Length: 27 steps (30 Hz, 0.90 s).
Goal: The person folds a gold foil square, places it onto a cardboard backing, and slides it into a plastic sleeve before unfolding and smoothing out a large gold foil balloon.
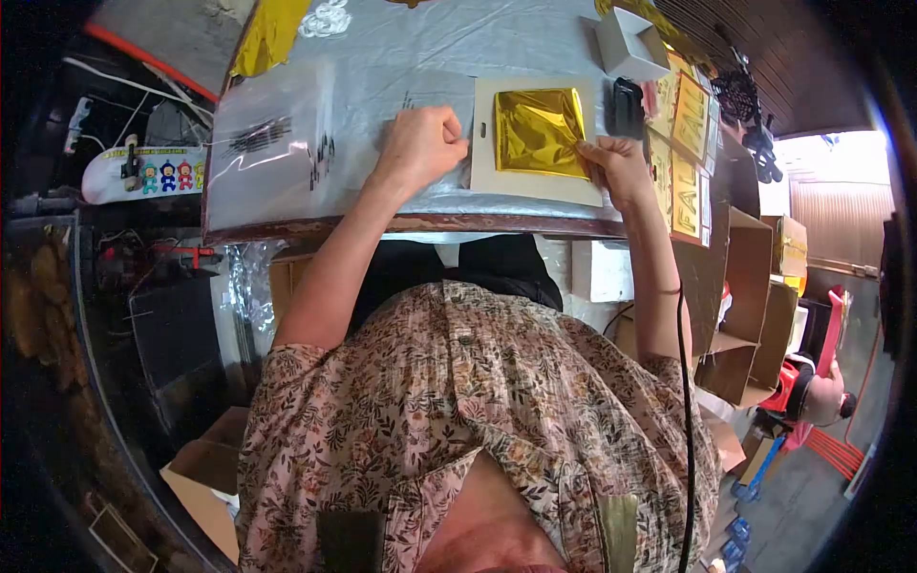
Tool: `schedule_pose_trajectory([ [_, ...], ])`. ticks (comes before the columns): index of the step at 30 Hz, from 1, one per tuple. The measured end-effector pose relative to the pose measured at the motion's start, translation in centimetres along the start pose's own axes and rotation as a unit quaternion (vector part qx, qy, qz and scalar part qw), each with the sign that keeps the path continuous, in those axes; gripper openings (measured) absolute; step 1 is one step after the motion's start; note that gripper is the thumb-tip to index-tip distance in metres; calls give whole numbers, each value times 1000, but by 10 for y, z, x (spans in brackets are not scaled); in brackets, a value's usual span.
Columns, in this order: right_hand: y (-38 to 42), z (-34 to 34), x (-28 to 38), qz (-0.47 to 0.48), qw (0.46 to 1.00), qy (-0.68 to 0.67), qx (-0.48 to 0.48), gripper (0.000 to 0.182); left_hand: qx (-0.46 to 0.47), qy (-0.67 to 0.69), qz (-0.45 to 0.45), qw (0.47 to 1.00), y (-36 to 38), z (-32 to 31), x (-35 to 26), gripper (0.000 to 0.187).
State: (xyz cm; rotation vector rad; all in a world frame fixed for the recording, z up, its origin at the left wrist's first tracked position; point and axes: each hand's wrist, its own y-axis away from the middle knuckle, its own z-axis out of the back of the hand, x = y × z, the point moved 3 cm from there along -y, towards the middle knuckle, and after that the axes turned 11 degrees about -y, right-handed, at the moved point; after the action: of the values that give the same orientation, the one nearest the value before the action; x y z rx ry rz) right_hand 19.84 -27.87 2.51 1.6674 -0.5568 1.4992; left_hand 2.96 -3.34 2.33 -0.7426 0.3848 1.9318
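A shiny gold foil packet (540,129) lies on a beige card (485,172) with a slot near its left edge. My right hand (621,170) pinches the packet's lower right corner between thumb and fingers. To the left of the card, my left hand (420,145) is closed, fingers curled in; I cannot tell what, if anything, is inside it. Further left, clear plastic sleeves (258,177) with dark printing lie stacked on the table, beside my left forearm.
A silver-covered table (411,38) spans the front. At its right stand a white open box (632,46), a black object (627,107) and yellow lettered cards (690,119). Gold foil (263,38) hangs at the back left. Cardboard boxes (750,296) and another person (823,399) are on the right.
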Motion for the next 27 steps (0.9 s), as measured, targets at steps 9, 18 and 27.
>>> schedule_pose_trajectory([
  [9,-17,21,9,-55,998,-22,17,19,-10,-100,-46,994,5,-9,3,15],
  [18,-8,4,1,9,1000,24,15,30,-36,-45,-96,994,-8,-15,7,18],
  [27,-7,-13,-8,80,994,74,-14,29,-81,2,-99,992,-15,-20,22,20],
])
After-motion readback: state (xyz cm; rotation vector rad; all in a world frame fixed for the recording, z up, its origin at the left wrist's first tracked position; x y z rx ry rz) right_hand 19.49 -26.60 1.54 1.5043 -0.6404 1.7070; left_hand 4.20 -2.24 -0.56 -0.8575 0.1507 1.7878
